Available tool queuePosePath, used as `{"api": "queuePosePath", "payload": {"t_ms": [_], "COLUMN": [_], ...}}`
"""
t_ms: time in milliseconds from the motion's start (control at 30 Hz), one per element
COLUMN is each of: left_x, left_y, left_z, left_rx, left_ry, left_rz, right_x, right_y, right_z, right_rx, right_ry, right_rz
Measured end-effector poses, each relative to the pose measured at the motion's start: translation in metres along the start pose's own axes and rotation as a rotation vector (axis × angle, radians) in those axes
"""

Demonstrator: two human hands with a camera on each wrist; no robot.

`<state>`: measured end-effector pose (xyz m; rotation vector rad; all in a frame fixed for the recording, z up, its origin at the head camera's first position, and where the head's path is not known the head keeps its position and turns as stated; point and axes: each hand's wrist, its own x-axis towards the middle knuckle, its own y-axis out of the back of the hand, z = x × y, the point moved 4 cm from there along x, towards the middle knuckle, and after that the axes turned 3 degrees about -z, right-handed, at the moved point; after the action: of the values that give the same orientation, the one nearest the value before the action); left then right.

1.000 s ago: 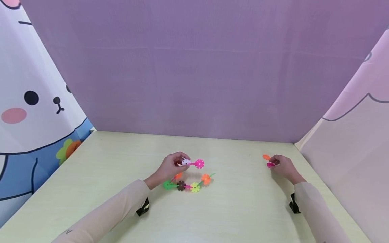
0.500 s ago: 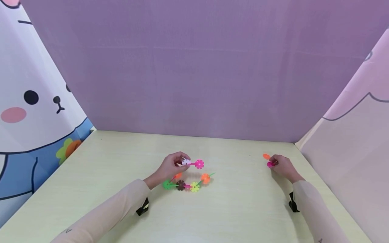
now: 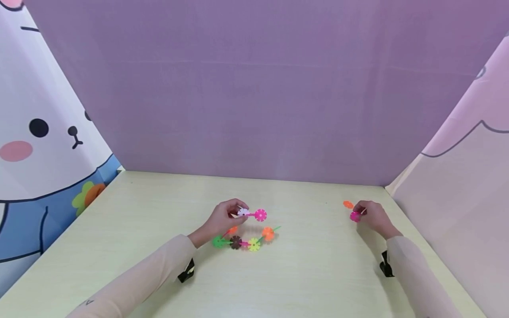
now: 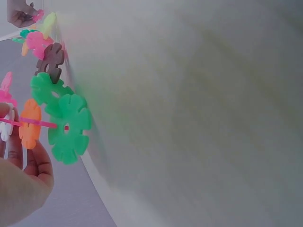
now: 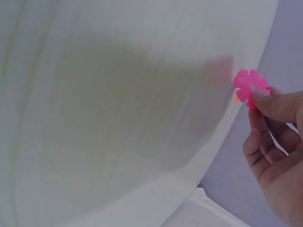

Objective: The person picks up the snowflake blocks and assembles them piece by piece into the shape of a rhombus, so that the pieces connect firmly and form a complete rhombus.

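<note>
My left hand pinches a white notched disc near the middle of the table. A pink disc sticks out at the right end of this linked chain. Below and behind the fingers the chain curves round through an orange disc, green discs, a brown disc, a yellow disc and another orange disc. At the right my right hand holds a single pink snowflake disc between thumb and fingers. Just beyond it a loose orange disc lies flat.
The pale wooden table ends at a purple cloth backdrop. Cartoon-printed cloth hangs at the left side, and a pink and white cloth at the right.
The right hand has turned its pink disc so that more of its face shows, and lifted slightly. The left hand and the chain stay almost in place.
</note>
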<state>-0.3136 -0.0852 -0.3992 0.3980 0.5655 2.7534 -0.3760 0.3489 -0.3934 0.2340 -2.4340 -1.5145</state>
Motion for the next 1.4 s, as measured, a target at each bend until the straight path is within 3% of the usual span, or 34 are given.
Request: {"api": "queuePosePath", "payload": {"t_ms": [367, 600, 733, 900, 1167, 1400], "left_x": [0.001, -0.014, -0.014, -0.012, -0.001, 0.000], "left_y": [0.000, 0.005, 0.005, 0.005, 0.003, 0.003], "left_z": [-0.002, 0.036, 0.037, 0.033, 0.003, 0.001], "left_rx": [0.015, 0.003, 0.008, 0.006, 0.003, 0.015], "left_ry": [0.014, 0.006, 0.014, 0.029, 0.020, 0.012], "left_rz": [0.009, 0.004, 0.005, 0.010, 0.023, 0.022], "right_x": [0.001, 0.001, 0.001, 0.001, 0.002, 0.004], "right_y": [0.007, -0.001, -0.007, -0.015, -0.032, -0.045], "right_z": [-0.019, -0.039, -0.052, -0.072, -0.105, -0.136], "right_rx": [0.050, 0.103, 0.123, 0.157, 0.220, 0.262], "right_ry": [0.095, 0.122, 0.135, 0.171, 0.229, 0.271], "right_rz": [0.110, 0.126, 0.132, 0.144, 0.116, 0.094]}}
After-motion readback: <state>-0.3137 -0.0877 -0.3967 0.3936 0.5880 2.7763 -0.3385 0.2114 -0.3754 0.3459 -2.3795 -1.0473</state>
